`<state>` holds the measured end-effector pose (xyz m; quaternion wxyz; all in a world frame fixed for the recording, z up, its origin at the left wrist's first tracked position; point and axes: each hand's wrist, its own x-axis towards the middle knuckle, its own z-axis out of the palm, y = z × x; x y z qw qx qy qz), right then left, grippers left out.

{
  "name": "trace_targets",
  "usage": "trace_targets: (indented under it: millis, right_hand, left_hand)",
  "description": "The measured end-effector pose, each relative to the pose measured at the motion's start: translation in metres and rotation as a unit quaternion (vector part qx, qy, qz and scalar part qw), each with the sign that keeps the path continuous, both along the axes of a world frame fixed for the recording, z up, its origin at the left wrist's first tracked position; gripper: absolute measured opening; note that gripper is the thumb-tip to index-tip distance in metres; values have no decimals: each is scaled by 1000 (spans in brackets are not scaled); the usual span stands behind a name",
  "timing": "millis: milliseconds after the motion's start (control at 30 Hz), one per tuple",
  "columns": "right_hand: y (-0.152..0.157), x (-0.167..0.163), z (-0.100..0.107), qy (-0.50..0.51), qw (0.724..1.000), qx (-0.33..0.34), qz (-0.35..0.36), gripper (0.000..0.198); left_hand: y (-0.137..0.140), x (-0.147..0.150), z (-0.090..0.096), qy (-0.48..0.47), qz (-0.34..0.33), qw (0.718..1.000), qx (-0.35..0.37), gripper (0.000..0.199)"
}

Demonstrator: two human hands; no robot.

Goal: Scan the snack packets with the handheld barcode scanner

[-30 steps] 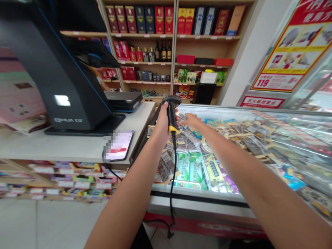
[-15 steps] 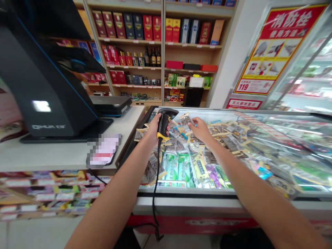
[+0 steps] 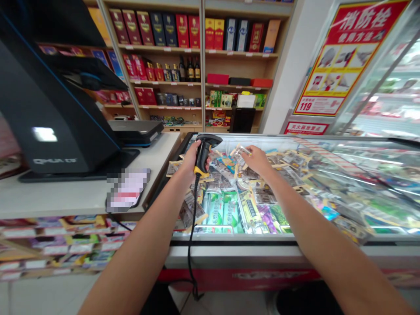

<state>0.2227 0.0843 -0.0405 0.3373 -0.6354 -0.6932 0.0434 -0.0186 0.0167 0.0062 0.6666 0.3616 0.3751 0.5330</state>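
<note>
My left hand (image 3: 192, 158) is wrapped round the handle of a black and yellow barcode scanner (image 3: 204, 154). Its head points right, and a black cord hangs down from its base over the freezer's front edge. To the right, my right hand (image 3: 257, 159) pinches a small clear and tan snack packet (image 3: 240, 153) by its right side, a little in front of the scanner's head. Many similar packets (image 3: 262, 195) lie heaped on the glass top beneath both hands. Green ice-cream packs (image 3: 223, 210) show at the front, under the glass.
On the left, a white counter (image 3: 75, 197) bears a black checkout terminal (image 3: 62, 109), a flat black scale (image 3: 136, 131) and a phone (image 3: 129, 188). The chest freezer (image 3: 249, 251) stretches off to the right. Shelves of boxes and bottles (image 3: 190, 70) stand behind it.
The packet in my right hand has tilted and shifted slightly right. My left hand still holds the scanner. The whole view has moved a little.
</note>
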Motion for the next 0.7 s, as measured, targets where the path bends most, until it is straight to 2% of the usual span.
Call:
trace_targets:
  millis: [100,167,233,267,367,533,633,700]
  right_hand:
    - [-1,17,11,-106,989,-58,-84,28]
    - [2,21,14,-161,980,-22,-111,37]
    - [11,11,15,-177,981,20,-77,45]
    - [17,1,14,-169,984,16,-45,47]
    - [41,-42,8,-112,990,-83,35,51]
    - [74,-103,-13,-91,984,-149,14,70]
    - [80,-113,-24,-73,986,-147,-4,73]
    - [80,-110,-27,-60,990,-130,16,68]
  left_hand:
    - [2,-4,2,-12,45,999,10,52]
    - [2,-5,4,-26,67,997,16,53]
    - [2,-5,6,-33,77,996,15,54]
    - [1,-4,6,-37,77,996,14,53]
    - [0,-4,7,-50,68,996,5,51]
    - [0,-5,5,-45,58,997,3,53]
    - [2,-6,3,-34,68,997,2,50]
    - [3,-6,2,-36,68,997,-2,49]
